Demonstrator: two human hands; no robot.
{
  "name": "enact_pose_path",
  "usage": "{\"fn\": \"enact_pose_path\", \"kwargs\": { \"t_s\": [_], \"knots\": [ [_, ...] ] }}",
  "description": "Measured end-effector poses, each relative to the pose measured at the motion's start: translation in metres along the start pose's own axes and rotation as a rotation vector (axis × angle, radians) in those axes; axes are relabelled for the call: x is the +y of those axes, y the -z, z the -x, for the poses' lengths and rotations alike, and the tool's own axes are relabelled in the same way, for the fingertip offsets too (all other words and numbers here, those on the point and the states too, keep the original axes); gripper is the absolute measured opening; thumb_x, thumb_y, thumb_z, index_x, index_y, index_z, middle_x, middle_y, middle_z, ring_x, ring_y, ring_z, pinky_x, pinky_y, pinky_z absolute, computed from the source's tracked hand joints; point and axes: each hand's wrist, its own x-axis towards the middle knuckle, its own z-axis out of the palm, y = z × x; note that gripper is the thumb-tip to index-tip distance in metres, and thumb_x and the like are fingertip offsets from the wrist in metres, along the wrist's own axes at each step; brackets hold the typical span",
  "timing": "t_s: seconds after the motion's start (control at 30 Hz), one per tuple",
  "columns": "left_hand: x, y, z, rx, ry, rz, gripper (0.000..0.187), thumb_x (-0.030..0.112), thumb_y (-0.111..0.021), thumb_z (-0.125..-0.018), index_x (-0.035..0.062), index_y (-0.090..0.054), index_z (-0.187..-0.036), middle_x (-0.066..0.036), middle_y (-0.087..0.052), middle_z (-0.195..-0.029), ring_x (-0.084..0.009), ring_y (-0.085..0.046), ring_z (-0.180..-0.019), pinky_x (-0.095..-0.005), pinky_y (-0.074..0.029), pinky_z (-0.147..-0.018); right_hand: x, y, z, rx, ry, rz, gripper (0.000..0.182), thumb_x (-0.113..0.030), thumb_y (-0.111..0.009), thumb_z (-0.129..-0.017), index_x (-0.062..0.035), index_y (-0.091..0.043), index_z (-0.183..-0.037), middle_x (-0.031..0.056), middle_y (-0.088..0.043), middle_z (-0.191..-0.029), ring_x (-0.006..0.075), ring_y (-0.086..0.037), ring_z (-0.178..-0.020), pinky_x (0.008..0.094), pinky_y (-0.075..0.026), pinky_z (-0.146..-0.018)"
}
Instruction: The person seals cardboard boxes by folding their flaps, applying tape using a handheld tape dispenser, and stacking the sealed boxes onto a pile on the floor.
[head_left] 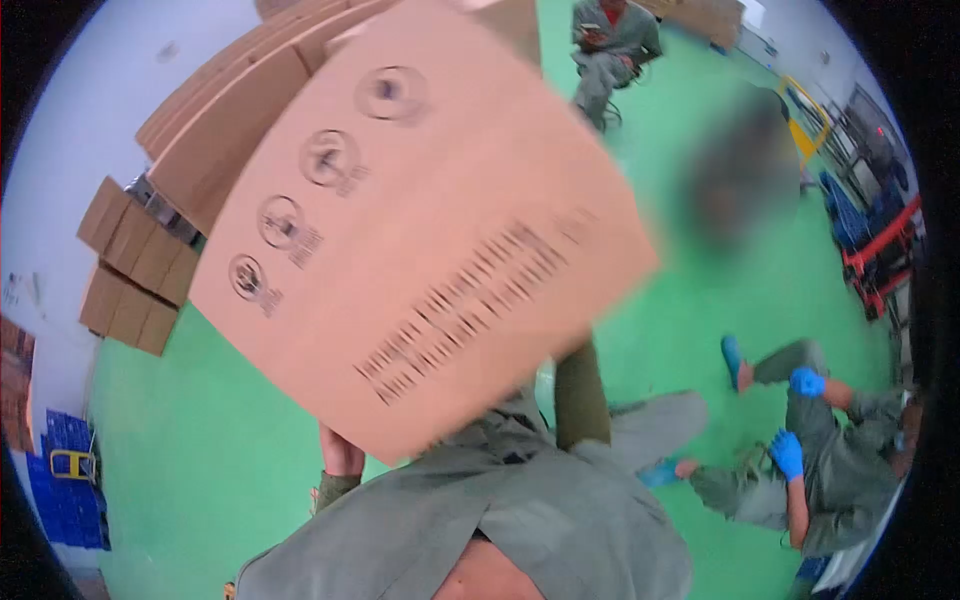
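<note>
A large cardboard box (pixel 440 200) fills the middle of the view, tilted and raised in front of my chest. Round handling symbols run along its left side, and blurred lines of black print cross its lower right part. My left hand (pixel 342 452) is under the lower left edge, supporting the box; its fingers are hidden behind the cardboard. My right sleeve (pixel 580 400) goes up behind the box's lower right edge. That hand is out of sight there, on the box's far side.
Large cartons (pixel 235 130) stand stacked behind the box, and smaller cartons (pixel 140 265) at left. A person wearing blue gloves (pixel 787 455) sits on the green floor (pixel 200 450) at right. Another person (pixel 612 45) sits further back. A red pallet jack (pixel 880 260) stands right.
</note>
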Motion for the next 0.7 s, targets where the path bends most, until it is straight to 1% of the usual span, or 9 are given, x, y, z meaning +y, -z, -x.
{"fn": "enact_pose_path", "kwargs": {
  "t_s": [0.17,0.2,0.27,0.3,0.37,0.43,0.53,0.63,0.7],
  "knots": [
    [-0.018,0.023,-0.05,0.145,-0.004,-0.15,0.05,0.034,-0.056,-0.102,0.004,-0.046,-0.141,-0.008,-0.058,-0.137,-0.0212,-0.056,-0.123,-0.041,-0.046,-0.103,0.13,-0.075,0.06,-0.276,-0.228,0.076,0.043,-0.037,-0.049,-0.104,0.0036,-0.054,-0.119,0.0195,-0.066,-0.108,0.0258,-0.06,-0.107,0.0387,-0.047,-0.092],
    [-0.021,0.015,-0.064,0.085,0.081,-0.094,0.043,0.034,-0.058,-0.102,0.0047,-0.052,-0.133,-0.009,-0.064,-0.126,-0.0206,-0.061,-0.115,-0.0401,-0.048,-0.1,0.192,-0.084,0.09,-0.411,-0.497,0.105,0.071,-0.043,-0.056,-0.1,0.0057,-0.036,-0.147,0.0255,-0.044,-0.149,0.0357,-0.043,-0.138,0.0425,-0.035,-0.114],
    [-0.043,0.021,-0.092,0.218,0.105,-0.141,0.037,0.033,-0.058,-0.101,0.0052,-0.056,-0.125,-0.011,-0.069,-0.112,-0.0214,-0.066,-0.106,-0.0397,-0.05,-0.097,0.129,-0.074,0.146,-0.62,-0.587,0.336,0.082,-0.047,-0.061,-0.095,0.0062,-0.032,-0.15,0.0283,-0.04,-0.151,0.0395,-0.04,-0.14,0.0437,-0.031,-0.117],
    [-0.052,0.022,-0.108,0.252,0.096,-0.165,0.036,0.032,-0.059,-0.101,0.0047,-0.056,-0.124,-0.011,-0.07,-0.109,-0.0218,-0.067,-0.104,-0.0394,-0.052,-0.095,0.168,-0.075,0.191,-0.624,-0.374,0.329,0.07,-0.041,-0.065,-0.093,0.0023,-0.042,-0.144,0.0239,-0.056,-0.137,0.0352,-0.054,-0.129,0.0416,-0.041,-0.108],
    [-0.063,0.033,-0.126,0.229,0.095,-0.091,0.033,0.029,-0.059,-0.1,0.0042,-0.057,-0.122,-0.011,-0.07,-0.108,-0.0214,-0.068,-0.101,-0.0391,-0.053,-0.093,0.117,-0.065,0.223,-0.763,-0.837,0.184,0.084,-0.044,-0.06,-0.096,0.0032,-0.024,-0.154,0.0307,-0.037,-0.152,0.0372,-0.037,-0.143,0.0446,-0.03,-0.118],
    [-0.065,0.034,-0.136,0.227,0.067,-0.08,0.031,0.027,-0.06,-0.1,0.0038,-0.058,-0.12,-0.011,-0.07,-0.107,-0.0211,-0.068,-0.099,-0.0383,-0.054,-0.091,0.134,-0.06,0.272,-0.708,-0.612,0.25,0.091,-0.048,-0.057,-0.097,0.0022,-0.012,-0.157,0.0311,-0.017,-0.16,0.0347,-0.018,-0.152,0.0436,-0.019,-0.123],
    [-0.057,0.018,-0.13,0.265,-0.015,-0.118,0.027,0.022,-0.062,-0.098,0.0026,-0.06,-0.117,-0.011,-0.07,-0.106,-0.0203,-0.068,-0.095,-0.0356,-0.055,-0.087,0.138,-0.07,0.284,-0.665,-0.708,0.161,0.098,-0.052,-0.057,-0.096,0.0009,-0.003,-0.158,0.0275,-0.001,-0.164,0.0332,-0.003,-0.154,0.0412,-0.011,-0.124],
    [-0.061,0.03,-0.131,0.356,-0.069,-0.229,0.028,0.022,-0.062,-0.098,0.0019,-0.059,-0.118,-0.011,-0.069,-0.105,-0.0197,-0.067,-0.094,-0.0348,-0.055,-0.086,0.137,-0.076,0.276,-0.789,-0.795,0.048,0.096,-0.048,-0.056,-0.097,-0.0002,0.0,-0.158,0.0244,-0.001,-0.165,0.0342,0.0,-0.154,0.042,-0.009,-0.125],
    [-0.055,0.019,-0.116,0.473,-0.209,-0.334,0.028,0.021,-0.063,-0.097,-0.001,-0.063,-0.115,-0.01,-0.068,-0.105,-0.019,-0.065,-0.094,-0.0336,-0.053,-0.086,0.137,-0.068,0.28,-0.829,-0.829,0.046,0.093,-0.049,-0.055,-0.098,-0.0003,-0.004,-0.159,0.0255,-0.011,-0.164,0.0354,-0.011,-0.152,0.0424,-0.016,-0.123]
  ]
}}
